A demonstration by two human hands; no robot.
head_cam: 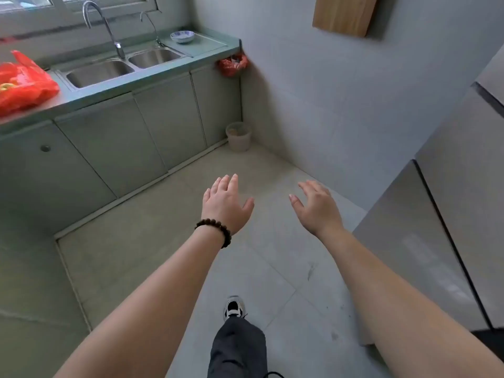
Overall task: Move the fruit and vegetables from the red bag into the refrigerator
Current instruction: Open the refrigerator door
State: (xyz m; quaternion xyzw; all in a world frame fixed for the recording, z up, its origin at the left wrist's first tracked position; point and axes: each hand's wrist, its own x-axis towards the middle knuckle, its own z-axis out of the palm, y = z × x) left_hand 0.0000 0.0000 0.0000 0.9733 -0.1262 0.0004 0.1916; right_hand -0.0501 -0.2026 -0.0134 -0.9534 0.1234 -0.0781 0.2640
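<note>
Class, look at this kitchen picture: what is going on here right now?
A person stands on the tiled floor with both arms stretched forward, the left hand and right hand open and holding nothing. The red bag sits on the countertop left of the double sink, with produce apparently still inside. The refrigerator stands to the right with its doors closed. Nothing has been picked up at this moment.

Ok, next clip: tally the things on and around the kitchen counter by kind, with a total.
Red plastic bags: 2, one on the counter, one hanging at the counter's end
Faucets: 2
Sink basins: 2
Bowls: 1
Floor bins: 1
Total: 8
</note>
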